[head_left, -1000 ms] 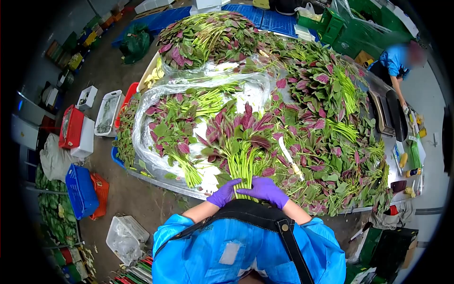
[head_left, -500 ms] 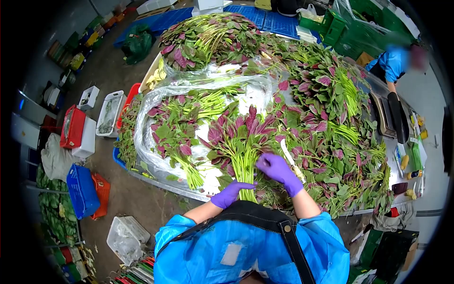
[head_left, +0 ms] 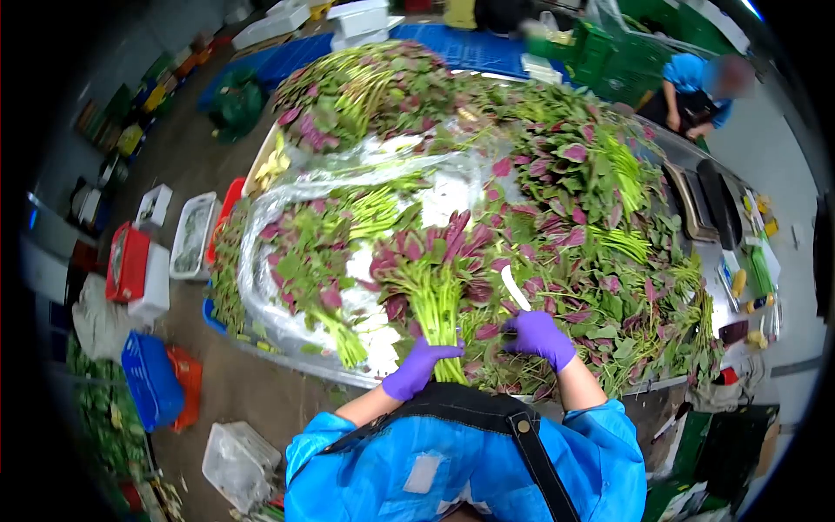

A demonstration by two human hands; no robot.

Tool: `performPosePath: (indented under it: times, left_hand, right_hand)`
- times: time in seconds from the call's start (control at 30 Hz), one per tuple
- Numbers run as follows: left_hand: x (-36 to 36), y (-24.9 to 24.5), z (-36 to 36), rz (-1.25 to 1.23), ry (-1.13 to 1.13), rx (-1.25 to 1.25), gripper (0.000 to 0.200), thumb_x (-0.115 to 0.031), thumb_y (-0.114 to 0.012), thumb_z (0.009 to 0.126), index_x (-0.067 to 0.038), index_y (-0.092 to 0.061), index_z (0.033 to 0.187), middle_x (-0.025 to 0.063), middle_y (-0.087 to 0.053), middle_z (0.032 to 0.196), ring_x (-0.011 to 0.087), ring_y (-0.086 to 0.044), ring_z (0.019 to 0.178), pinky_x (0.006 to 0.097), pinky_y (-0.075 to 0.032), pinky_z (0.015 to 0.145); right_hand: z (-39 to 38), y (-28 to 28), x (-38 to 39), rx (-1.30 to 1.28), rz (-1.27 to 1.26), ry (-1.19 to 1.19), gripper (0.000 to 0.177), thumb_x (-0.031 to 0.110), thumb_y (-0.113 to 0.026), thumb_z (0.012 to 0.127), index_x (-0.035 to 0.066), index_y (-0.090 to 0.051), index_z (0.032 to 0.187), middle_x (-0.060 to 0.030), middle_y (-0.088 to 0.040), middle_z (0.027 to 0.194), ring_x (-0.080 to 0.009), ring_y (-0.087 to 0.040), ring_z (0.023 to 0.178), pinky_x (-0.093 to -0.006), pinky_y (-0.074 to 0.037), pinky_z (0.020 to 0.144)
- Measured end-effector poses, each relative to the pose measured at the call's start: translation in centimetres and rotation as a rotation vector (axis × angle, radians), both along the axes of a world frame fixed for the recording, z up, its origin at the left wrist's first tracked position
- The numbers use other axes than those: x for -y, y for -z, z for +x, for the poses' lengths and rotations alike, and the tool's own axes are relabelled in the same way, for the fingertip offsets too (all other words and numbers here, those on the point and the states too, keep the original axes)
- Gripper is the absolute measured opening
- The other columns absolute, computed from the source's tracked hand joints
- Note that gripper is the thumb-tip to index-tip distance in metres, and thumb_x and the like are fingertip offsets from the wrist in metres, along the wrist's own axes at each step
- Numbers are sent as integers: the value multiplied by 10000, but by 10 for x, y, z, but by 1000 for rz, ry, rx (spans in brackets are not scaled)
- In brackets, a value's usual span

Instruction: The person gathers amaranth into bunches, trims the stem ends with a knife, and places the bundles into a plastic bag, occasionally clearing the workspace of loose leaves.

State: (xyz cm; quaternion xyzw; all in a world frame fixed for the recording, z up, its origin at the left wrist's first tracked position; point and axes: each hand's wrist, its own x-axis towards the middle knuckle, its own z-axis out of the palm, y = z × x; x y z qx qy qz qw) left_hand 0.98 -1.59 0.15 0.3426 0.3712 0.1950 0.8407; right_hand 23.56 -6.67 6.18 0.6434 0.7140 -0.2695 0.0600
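Note:
My left hand (head_left: 422,365), in a purple glove, is closed around the lower stems of a bunch of red-and-green amaranth (head_left: 435,304). Its leaves fan out away from me over the table. To the right, my gloved right hand (head_left: 541,337) is curled over the handle of a knife (head_left: 515,289), whose pale blade points up and left across loose leaves. The handle is hidden under the fingers. A smaller amaranth bunch (head_left: 344,335) lies left of the one I hold, partly on white sheets inside clear plastic wrap (head_left: 252,261).
A tall amaranth pile (head_left: 374,83) stands at the back left, and more bunches (head_left: 600,174) cover the right side. Baskets, including a blue crate (head_left: 152,378), stand on the floor to the left. A co-worker (head_left: 691,96) is at the far right.
My right hand has moved right and down from beside the stems onto the knife handle. My left hand keeps its hold on the bunch. The co-worker's arms have shifted back from the table.

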Motion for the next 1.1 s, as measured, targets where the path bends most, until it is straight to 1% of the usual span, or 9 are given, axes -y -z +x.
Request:
performPosePath:
  times: [0.07,0.2,0.4,0.5,0.63,0.77,0.87,0.97,1.1]
  left_hand:
    - [-1,-32,8,76,-39,-45,482,4,-653,675,0,-488,1129,60,-589,933,156,-569,882,275,-457,776]
    - [5,-19,58,518,-90,131,496,33,-646,680,-9,-462,1139,75,-551,999,161,-565,876,298,-476,745]
    - [9,50,147,750,40,0,630,-124,-728,671,10,-413,1200,144,-504,1109,206,-504,1021,325,-407,862]
    - [7,-18,190,920,203,43,746,-202,-772,648,25,-376,1239,179,-443,1207,243,-454,1118,340,-384,905]
    - [6,-13,199,880,305,55,645,-146,-726,699,-12,-398,1237,157,-349,1326,240,-382,1209,345,-372,951]
    - [0,18,178,717,106,-33,499,-45,-688,712,6,-465,1155,142,-439,1254,217,-471,1124,320,-391,935]
    - [-7,29,163,590,-49,-184,475,-2,-673,706,15,-477,1138,122,-522,1156,204,-530,1042,300,-416,907]
    - [-9,6,163,585,-64,-322,364,-57,-600,790,0,-494,1133,105,-552,1074,165,-522,942,279,-421,832]
    - [-24,37,161,486,25,-401,343,-111,-567,837,-6,-487,1154,114,-561,1063,165,-519,957,272,-419,837]
  right_hand:
    - [-4,4,-2,-536,58,383,620,515,-634,708,47,-578,1112,-183,-614,983,-267,-608,887,-318,-468,773]
    - [-37,-27,-34,-701,255,552,939,541,-715,594,3,-354,1273,-256,-581,993,-380,-577,916,-413,-445,808]
    - [12,17,-45,-585,531,674,686,297,-687,596,41,-432,1179,-215,-601,890,-376,-587,828,-428,-469,733]
    - [91,-28,-50,-681,543,650,558,229,-676,552,37,-531,1056,-174,-606,826,-329,-597,766,-366,-477,704]
    - [200,-122,-77,-724,667,738,492,181,-702,575,41,-556,1024,-138,-615,831,-214,-596,750,-313,-471,684]
    - [322,-149,-125,-650,1047,664,489,133,-694,568,35,-555,1026,-80,-623,821,-158,-579,733,-292,-473,692]
    - [389,-154,-164,-474,1282,730,484,232,-678,579,37,-551,1004,-158,-628,831,-308,-611,756,-359,-483,700]
    - [422,-135,-189,-231,1273,880,443,245,-659,594,49,-559,979,-173,-625,835,-330,-608,787,-392,-484,695]
    - [453,-12,-219,312,554,770,395,229,-645,618,44,-574,960,-190,-620,871,-329,-609,839,-399,-491,748]
